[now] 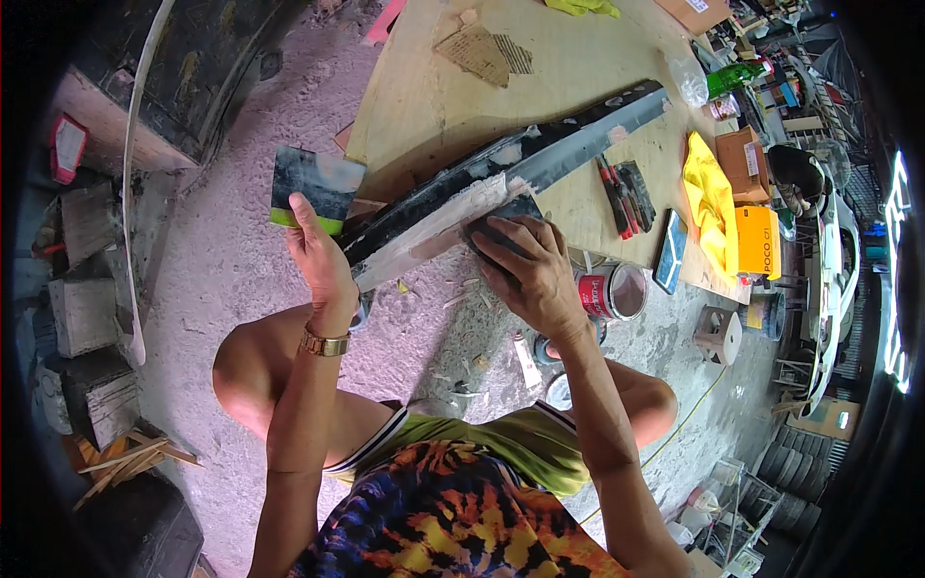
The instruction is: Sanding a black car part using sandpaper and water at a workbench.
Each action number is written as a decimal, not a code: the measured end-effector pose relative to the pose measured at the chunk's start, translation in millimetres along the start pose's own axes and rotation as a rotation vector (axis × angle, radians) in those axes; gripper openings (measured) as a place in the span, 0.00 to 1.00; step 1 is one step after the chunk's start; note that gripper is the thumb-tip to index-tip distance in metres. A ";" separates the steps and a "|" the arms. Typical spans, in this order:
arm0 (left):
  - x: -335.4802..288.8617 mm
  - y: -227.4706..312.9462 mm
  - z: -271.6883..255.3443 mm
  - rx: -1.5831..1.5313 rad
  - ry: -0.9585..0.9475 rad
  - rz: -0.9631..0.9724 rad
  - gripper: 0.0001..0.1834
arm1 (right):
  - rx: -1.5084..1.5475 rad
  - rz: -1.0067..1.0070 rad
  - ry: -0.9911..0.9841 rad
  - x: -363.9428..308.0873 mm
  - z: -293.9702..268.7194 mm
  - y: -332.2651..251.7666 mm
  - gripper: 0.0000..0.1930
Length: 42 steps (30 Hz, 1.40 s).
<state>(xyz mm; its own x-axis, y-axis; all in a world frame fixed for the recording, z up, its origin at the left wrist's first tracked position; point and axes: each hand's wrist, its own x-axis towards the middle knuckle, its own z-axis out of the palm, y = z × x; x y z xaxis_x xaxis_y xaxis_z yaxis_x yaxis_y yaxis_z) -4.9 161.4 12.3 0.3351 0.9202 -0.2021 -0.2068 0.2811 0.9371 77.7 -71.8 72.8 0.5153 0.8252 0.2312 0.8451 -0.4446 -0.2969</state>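
Observation:
A long, narrow black and grey panel (578,144) lies slanted across the wooden table, its near end jutting past the edge toward me. Pale pinkish putty (453,214) is smeared along its near half. My left hand (320,258) grips a dark flat board (318,181) with a bright green edge and a greyish smear on its face, held up left of the panel's near end. In my right hand (535,270) is a black flat spreader (523,206), partly hidden under my fingers, at the panel's right side beside the putty.
On the wooden table (405,106) are torn cardboard (472,53), red-and-black tools (617,197), a phone (671,252), a yellow cloth (710,193) and a yellow box (757,241). An open can (612,292) stands near my right knee. Blocks (101,395) line the left side.

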 end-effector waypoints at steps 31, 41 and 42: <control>4.4 -5.3 -7.4 0.008 -0.089 0.018 0.33 | -0.008 0.042 -0.001 -9.0 -18.9 -27.4 0.19; 4.8 -8.2 -8.5 0.022 -0.106 0.048 0.32 | -0.002 -0.022 0.008 12.0 -9.8 -1.2 0.21; 5.4 -8.8 -9.1 0.006 -0.110 0.043 0.32 | 0.007 -0.022 0.010 12.6 -10.7 1.0 0.20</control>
<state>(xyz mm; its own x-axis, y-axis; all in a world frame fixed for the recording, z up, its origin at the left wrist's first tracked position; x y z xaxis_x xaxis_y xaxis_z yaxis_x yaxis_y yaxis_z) -9.6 166.4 0.3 0.4250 0.8959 -0.1297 -0.2179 0.2404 0.9459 86.6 -65.6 85.3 0.4980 0.8312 0.2470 0.8553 -0.4240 -0.2976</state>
